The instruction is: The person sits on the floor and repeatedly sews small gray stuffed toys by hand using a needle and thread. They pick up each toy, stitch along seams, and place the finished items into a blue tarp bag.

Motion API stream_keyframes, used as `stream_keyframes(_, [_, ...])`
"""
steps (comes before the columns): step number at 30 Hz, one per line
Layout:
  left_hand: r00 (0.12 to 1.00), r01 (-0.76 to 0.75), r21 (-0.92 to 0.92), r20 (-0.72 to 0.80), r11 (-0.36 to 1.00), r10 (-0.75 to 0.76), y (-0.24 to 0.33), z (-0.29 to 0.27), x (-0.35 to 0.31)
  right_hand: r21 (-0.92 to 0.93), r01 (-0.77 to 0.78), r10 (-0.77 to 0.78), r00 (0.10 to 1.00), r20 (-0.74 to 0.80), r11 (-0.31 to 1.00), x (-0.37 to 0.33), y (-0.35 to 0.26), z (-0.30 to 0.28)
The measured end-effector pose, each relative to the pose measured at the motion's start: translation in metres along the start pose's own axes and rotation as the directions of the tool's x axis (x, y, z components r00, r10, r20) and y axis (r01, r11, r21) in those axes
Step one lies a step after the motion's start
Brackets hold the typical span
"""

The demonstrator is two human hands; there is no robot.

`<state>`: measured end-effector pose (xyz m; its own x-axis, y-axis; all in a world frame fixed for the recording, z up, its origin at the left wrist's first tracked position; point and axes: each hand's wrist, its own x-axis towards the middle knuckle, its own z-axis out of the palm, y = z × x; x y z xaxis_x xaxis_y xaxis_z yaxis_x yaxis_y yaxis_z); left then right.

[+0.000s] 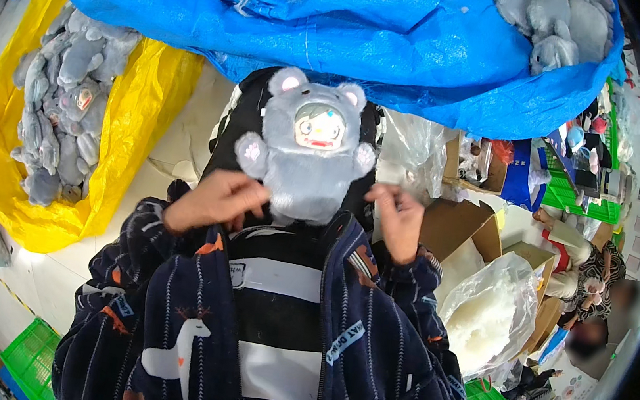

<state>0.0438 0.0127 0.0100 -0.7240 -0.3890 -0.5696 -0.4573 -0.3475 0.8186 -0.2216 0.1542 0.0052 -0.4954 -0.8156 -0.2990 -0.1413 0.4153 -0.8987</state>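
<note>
A grey plush bear toy (308, 182) lies face up on my lap, head away from me. It has round pink-lined ears, pink paw pads and a pale doll-like face set in its hood. My left hand (222, 199) is at the toy's lower left side, its fingers bent and closed on the plush edge. To the right, apart from the toy, my right hand (399, 219) is raised with fingers curled and the tips close together. Anything between those fingertips is too small to make out.
A yellow sack (151, 111) holding several grey plush pieces (68, 105) stands at the left. Across the far side spreads a large blue sack (318, 16), with more grey plush at its right end. Cardboard boxes (452, 228) and a clear bag of white stuffing (490, 313) are at right.
</note>
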Motion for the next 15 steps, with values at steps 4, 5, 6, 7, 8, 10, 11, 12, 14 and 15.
stream_keyframes(4, [0.977,-0.203,-0.034,0.062,0.979,0.205,-0.026,0.027,0.019,-0.157,0.007,0.051,0.929,0.368,0.988,-0.01,-0.002,0.015])
stream_keyframes(5, [0.994,-0.017,-0.144,0.107,0.989,0.033,-0.014,0.027,0.019,-0.103,-0.112,0.146,0.891,0.43,0.988,-0.007,-0.005,0.013])
stream_keyframes(6, [0.994,-0.015,-0.17,0.104,0.985,0.033,-0.011,0.03,0.02,-0.043,-0.172,0.174,0.887,0.428,0.984,-0.006,-0.005,0.013])
stream_keyframes(7, [0.994,-0.014,-0.196,0.1,0.981,0.034,-0.01,0.032,0.021,0.016,-0.231,0.202,0.88,0.429,0.973,-0.007,-0.005,0.014])
stream_keyframes(8, [0.995,-0.012,-0.222,0.096,0.975,0.034,-0.009,0.033,0.021,0.075,-0.289,0.23,0.872,0.432,0.954,-0.007,-0.005,0.015])
stream_keyframes(10, [0.992,0.01,-0.337,0.123,0.942,0.033,-0.011,0.032,0.024,0.164,-0.194,0.113,0.907,0.406,0.967,-0.006,-0.009,0.019])
stream_keyframes(11, [0.99,0.023,-0.392,0.137,0.92,0.034,-0.011,0.031,0.025,0.209,-0.146,0.055,0.92,0.388,0.967,-0.006,-0.011,0.021])
stream_keyframes(12, [0.988,0.03,-0.414,0.149,0.91,0.036,-0.005,0.033,0.023,0.199,-0.094,0.015,0.93,0.367,0.976,-0.006,-0.013,0.023])
stream_keyframes(14, [0.994,0.061,-0.551,0.108,0.832,-0.001,-0.004,0.039,0.025,0.176,0.01,-0.068,0.943,0.325,0.984,-0.006,-0.018,0.027])
stream_keyframes(15, [0.995,0.075,-0.615,0.093,0.785,-0.022,-0.003,0.041,0.025,0.117,0.044,-0.076,0.953,0.293,0.992,-0.008,-0.021,0.029])
